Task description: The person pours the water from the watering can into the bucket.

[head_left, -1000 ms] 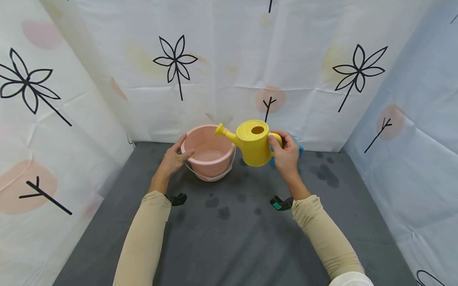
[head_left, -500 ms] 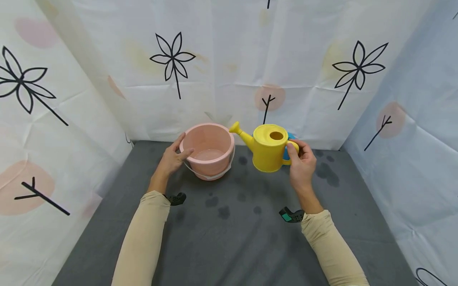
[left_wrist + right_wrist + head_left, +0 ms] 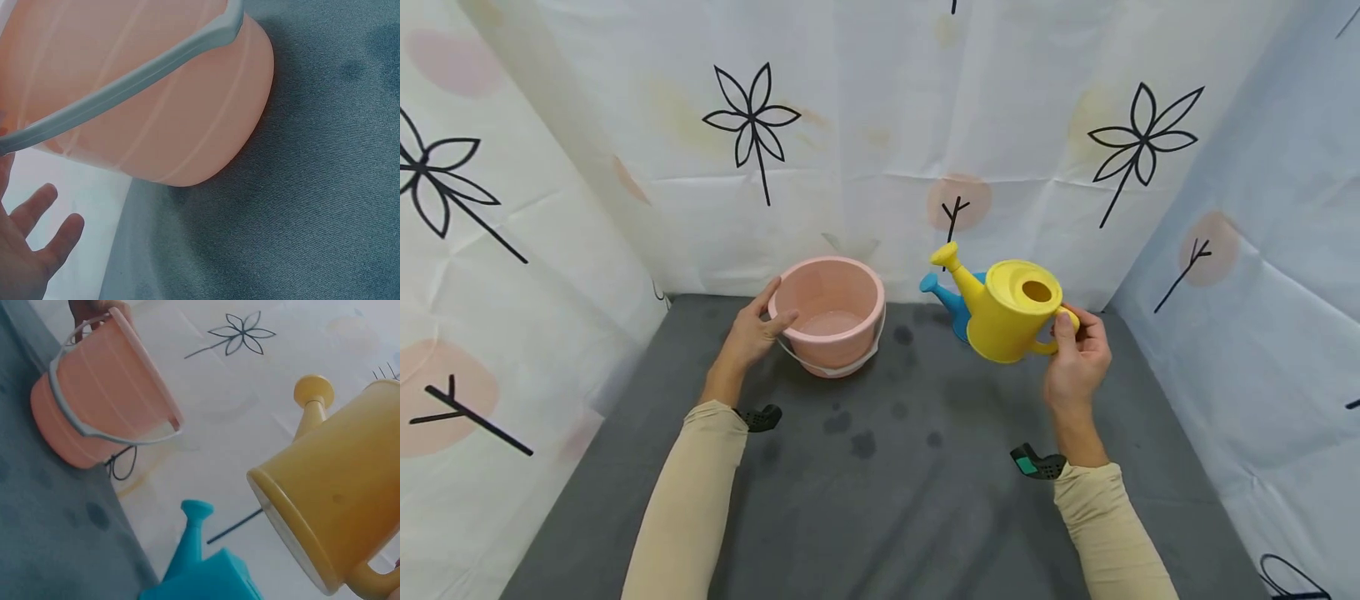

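A pink bucket [image 3: 831, 352] with a pale handle hanging at its front stands upright on the dark grey table. My left hand [image 3: 749, 335] holds its left rim, thumb over the inside edge; in the left wrist view, two fingers stick out apart from the wall. In the air to the right, a yellow watering can [image 3: 1009, 321] is gripped at its handle by my right hand [image 3: 1077, 364]. Its spout points left and up. Partly hidden behind it is a blue watering can [image 3: 957, 310], which the right wrist view shows below the yellow one.
Dark wet-looking spots [image 3: 863, 444] mark the grey tabletop [image 3: 880, 525] in front of the bucket. A white patterned cloth [image 3: 857, 125] hangs close behind the table and along both sides.
My right hand has carried the yellow watering can rightward, from beside the bucket's rim to clear of it, tilting its spout up. More of the blue can shows. My left hand stays at the bucket.
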`<state>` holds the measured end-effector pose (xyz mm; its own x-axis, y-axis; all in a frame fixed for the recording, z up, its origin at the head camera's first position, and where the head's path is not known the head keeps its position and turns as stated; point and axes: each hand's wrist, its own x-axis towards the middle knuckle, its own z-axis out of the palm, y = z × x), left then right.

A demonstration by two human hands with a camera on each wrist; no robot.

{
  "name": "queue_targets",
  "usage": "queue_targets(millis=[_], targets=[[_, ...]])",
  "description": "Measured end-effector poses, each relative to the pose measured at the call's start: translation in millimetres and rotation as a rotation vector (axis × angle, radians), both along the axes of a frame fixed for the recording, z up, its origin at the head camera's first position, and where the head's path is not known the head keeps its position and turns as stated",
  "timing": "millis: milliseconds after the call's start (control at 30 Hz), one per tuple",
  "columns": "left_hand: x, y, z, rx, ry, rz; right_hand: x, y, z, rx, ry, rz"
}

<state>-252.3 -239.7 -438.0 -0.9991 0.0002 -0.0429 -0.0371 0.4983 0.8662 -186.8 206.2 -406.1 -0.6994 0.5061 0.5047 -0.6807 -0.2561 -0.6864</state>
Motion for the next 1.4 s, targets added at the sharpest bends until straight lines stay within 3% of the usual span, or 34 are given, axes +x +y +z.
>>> queue_targets(millis=[133, 300, 800, 933, 1133, 1267, 1400], targets=[[0.5, -1.2, 1.7, 0.001, 0.017, -0.003, -0.9, 10.6, 2.0, -0.048, 0.024, -0.074], [0.8, -1.8, 3.1, -0.005, 0.024, -0.001, -1.2, 23.8, -0.1, -0.075, -0.007, -0.17], [-0.7, -5.1, -1.5, 0.008, 0.018, 0.013, -15.8, 68.5, -27.8, -0.181, -0.145, -0.332], [-2.4, -2.8, -2.5, 0.023, 0.028, -0.003, -15.6, 74.5, -33.9, -0.159, -0.204, -0.381], [-1.5, -0.7, -1.7, 0.011, 0.029, 0.002, -17.0, 82.0, -49.1, -0.007, -0.368, -0.49], [-1.2, -0.5, -2.7, 0.014, 0.036, 0.005, -21.1, 89.9, -59.6, -0.049, -0.459, -0.48], [-1.5, -1.1, -3.7, 0.01, 0.035, 0.007, -24.7, 98.7, -68.5, -0.092, -0.486, -0.46]])
